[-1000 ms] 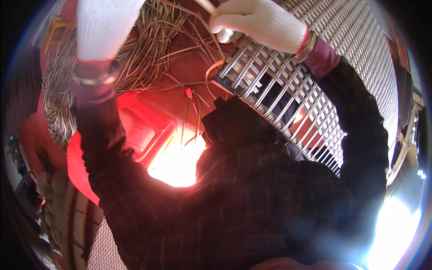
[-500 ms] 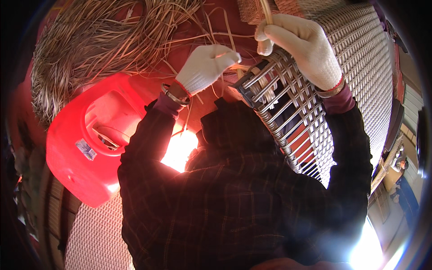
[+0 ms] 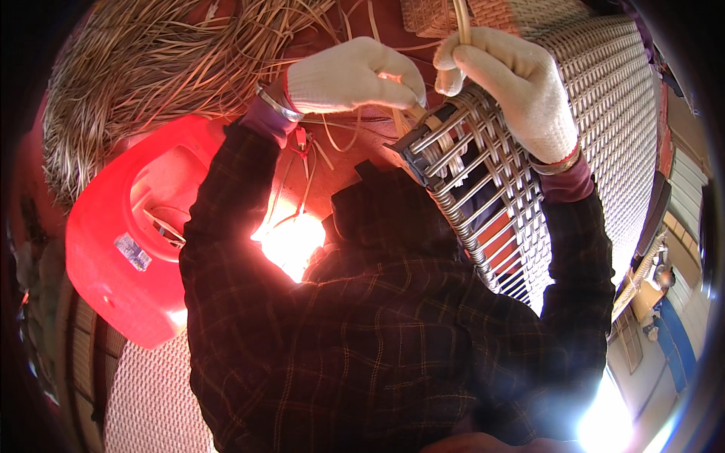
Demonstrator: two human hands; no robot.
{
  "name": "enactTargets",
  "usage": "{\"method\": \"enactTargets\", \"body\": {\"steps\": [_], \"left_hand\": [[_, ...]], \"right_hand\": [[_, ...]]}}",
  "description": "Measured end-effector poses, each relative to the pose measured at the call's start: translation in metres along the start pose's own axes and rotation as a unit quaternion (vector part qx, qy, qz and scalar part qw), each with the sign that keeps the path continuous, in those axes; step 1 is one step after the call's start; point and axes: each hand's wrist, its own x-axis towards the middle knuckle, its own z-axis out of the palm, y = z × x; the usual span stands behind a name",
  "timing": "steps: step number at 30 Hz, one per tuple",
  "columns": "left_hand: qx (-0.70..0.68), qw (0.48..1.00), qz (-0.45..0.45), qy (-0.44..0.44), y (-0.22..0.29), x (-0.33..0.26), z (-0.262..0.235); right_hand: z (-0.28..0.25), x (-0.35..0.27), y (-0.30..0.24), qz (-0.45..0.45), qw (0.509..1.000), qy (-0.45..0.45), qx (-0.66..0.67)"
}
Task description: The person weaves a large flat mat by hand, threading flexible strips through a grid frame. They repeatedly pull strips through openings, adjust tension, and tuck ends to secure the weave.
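Observation:
My right hand (image 3: 521, 87), in a white knit glove, is closed on pale weaving strands (image 3: 462, 21) that rise out of its grip. It is over the corner of a half-woven wicker piece (image 3: 608, 113) with a frame of bars. Left of that corner, my left hand (image 3: 359, 75) is gloved too, thumb and fingertips pinched together. What sits in the pinch is too small to make out; a pale strand end shows just below it. Bare bars (image 3: 461, 158) run along the piece's near side, with weave covering the rest.
A large heap of loose strands (image 3: 151, 90) lies at the upper left. Below it stands a red plastic stool or container (image 3: 98, 249) with a hollow holding small items. A glaring lamp (image 3: 293, 245) is close to my left arm. A woven surface (image 3: 155, 400) shows at lower left.
My left hand has moved up and right, closer to the frame's corner and my right hand. My right hand has shifted slightly, still gripping the strands.

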Motion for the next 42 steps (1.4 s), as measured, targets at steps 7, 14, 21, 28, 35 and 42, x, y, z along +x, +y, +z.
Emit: {"method": "enactTargets", "body": {"steps": [7,14,21,28,35,42], "left_hand": [[0.068,0.991,-0.042,-0.112,0.006,0.019,-0.023],[0.139,0.983,-0.037,-0.115,0.011,0.021,-0.036],[0.180,0.978,-0.010,-0.106,0.014,0.024,-0.029],[0.139,0.985,-0.029,-0.099,0.022,0.013,-0.022],[0.241,0.962,0.118,-0.047,0.012,0.029,-0.020],[0.166,0.977,0.133,-0.008,0.029,0.019,-0.018]], "right_hand": [[0.001,0.000,0.003,-0.008,1.000,-0.001,-0.012],[0.000,0.001,0.005,-0.011,1.000,-0.006,-0.014],[0.001,0.001,0.004,-0.021,0.999,-0.004,-0.027],[-0.001,0.001,0.006,-0.043,0.998,-0.011,-0.041],[0.003,0.000,0.005,-0.012,1.000,0.001,-0.025],[0.002,0.001,0.005,-0.039,0.998,-0.002,-0.055]]}}
